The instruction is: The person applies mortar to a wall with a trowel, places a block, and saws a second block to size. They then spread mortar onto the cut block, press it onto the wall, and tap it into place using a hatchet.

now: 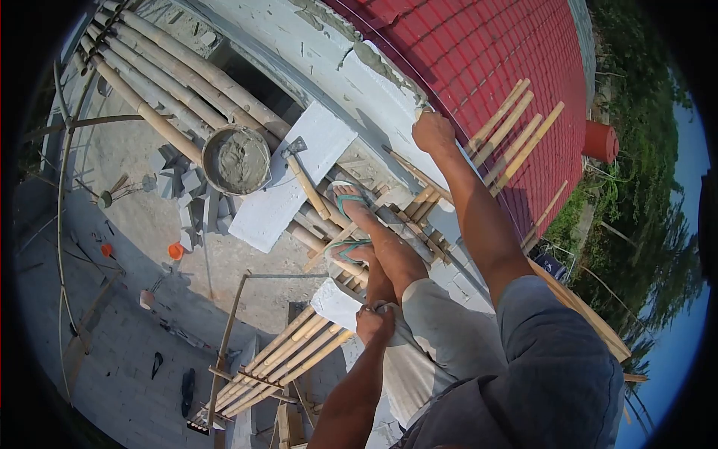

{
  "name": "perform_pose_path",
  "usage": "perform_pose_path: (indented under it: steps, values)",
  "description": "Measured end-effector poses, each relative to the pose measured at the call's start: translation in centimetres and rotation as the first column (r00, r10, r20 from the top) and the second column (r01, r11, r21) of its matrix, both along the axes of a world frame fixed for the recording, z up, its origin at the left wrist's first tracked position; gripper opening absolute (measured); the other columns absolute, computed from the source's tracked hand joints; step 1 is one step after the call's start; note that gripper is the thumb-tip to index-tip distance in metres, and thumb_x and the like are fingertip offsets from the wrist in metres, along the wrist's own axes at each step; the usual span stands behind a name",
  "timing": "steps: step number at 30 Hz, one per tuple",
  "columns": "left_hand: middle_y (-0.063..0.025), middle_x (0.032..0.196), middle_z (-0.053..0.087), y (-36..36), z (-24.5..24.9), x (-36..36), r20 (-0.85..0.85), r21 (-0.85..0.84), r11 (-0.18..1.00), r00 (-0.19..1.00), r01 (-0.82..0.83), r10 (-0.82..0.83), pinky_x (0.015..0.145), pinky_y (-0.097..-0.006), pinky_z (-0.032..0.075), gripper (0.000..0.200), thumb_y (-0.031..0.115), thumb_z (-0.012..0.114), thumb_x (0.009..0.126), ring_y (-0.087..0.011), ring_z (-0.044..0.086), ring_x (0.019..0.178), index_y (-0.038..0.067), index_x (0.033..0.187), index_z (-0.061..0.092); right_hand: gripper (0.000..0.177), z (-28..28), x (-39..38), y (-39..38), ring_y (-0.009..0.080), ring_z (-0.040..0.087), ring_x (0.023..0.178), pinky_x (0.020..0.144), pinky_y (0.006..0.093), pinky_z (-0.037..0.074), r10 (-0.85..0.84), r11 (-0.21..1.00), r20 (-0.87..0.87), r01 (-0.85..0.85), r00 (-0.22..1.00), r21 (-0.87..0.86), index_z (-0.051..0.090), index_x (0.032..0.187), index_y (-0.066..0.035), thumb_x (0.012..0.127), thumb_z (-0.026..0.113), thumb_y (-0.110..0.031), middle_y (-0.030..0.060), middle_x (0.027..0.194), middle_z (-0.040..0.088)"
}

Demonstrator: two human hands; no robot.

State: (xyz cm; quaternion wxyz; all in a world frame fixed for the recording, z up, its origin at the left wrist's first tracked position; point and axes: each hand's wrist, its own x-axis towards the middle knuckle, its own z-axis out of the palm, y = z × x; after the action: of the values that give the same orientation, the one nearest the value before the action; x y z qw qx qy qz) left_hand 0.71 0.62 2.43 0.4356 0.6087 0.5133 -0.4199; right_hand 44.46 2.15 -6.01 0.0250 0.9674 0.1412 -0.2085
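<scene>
My right hand (434, 132) is closed at the end of the white block wall (385, 75), beside wet grey mortar on its top; what it grips is too small to make out. Low by my knee, my left hand (375, 323) is closed on the edge of a white block (336, 302). A bucket of grey mortar (236, 159) stands on bamboo poles. Beside it lies a white slab (288, 179), with a wooden-handled hatchet (305, 179) resting on top.
My sandalled feet (350, 224) stand on bamboo scaffolding with gaps. A red tiled roof (479, 45) lies beyond the wall. Bamboo poles (516, 135) project near my right arm, others (280, 359) below my left hand. Broken block pieces (187, 194) lie on the floor.
</scene>
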Motion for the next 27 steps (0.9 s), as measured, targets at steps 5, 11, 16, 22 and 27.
perform_pose_path:
  steps: [5,11,16,22,27]
  values:
    - [-0.0076,0.12,0.065,0.4,0.4,1.0,-0.017,-0.013,1.0,1.0,0.006,-0.007,0.101,-0.0401,0.048,0.03,0.035,0.065,0.081,-0.0278,0.058,0.117,0.02,0.104,0.076,0.039,-3.0,-1.7,-8.1,0.0336,0.071,0.086,0.075,0.0465,0.056,-0.095,0.986,0.034,0.089,0.995,0.138,0.056,0.115,0.003,0.093,0.052,-0.029,0.0215,0.097,0.069]
    - [-0.007,0.119,0.065,-1.0,0.2,-0.4,-0.006,0.015,0.999,0.999,0.043,-0.043,0.102,-0.0396,0.047,0.03,0.035,0.063,0.081,-0.0271,0.056,0.119,0.02,0.104,0.076,0.03,-7.1,-6.7,-1.6,0.0153,0.055,0.054,0.047,0.0303,0.047,-0.398,-0.062,-0.666,0.706,0.631,0.706,0.051,0.1,-0.007,0.097,0.046,-0.037,0.0053,0.07,0.054]
    - [-0.0072,0.119,0.065,-0.5,1.0,0.1,-0.031,0.013,0.997,0.997,0.073,-0.073,0.103,-0.0393,0.046,0.031,0.036,0.062,0.081,-0.0268,0.055,0.12,0.021,0.105,0.076,0.048,-11.8,-8.5,5.2,0.018,0.048,0.041,0.038,0.0342,0.041,-0.519,-0.072,-0.647,0.726,0.558,0.684,0.052,0.091,-0.002,0.099,0.05,-0.049,0.0076,0.063,0.05]
    - [-0.007,0.125,0.063,-0.2,0.4,0.3,-0.008,-0.032,0.998,0.998,0.057,-0.057,0.105,-0.0382,0.045,0.033,0.039,0.062,0.083,-0.0267,0.053,0.124,0.023,0.108,0.075,0.051,-10.8,-14.8,1.8,0.0195,0.053,0.044,0.042,0.0347,0.043,-0.4,0.348,-0.795,0.878,0.456,0.328,0.056,0.102,-0.001,0.098,0.05,-0.052,0.0088,0.063,0.053]
    - [-0.0075,0.132,0.06,-1.4,-0.9,-0.3,-0.026,-0.025,0.998,0.998,0.052,-0.052,0.107,-0.0381,0.043,0.034,0.041,0.063,0.083,-0.0255,0.051,0.128,0.025,0.111,0.074,0.054,-8.5,-17.5,2.8,0.0394,0.066,0.105,0.089,0.0534,0.052,-0.276,0.798,-0.61,0.531,0.743,0.285,0.057,0.113,0.0,0.098,0.048,-0.051,0.0323,0.104,0.065]
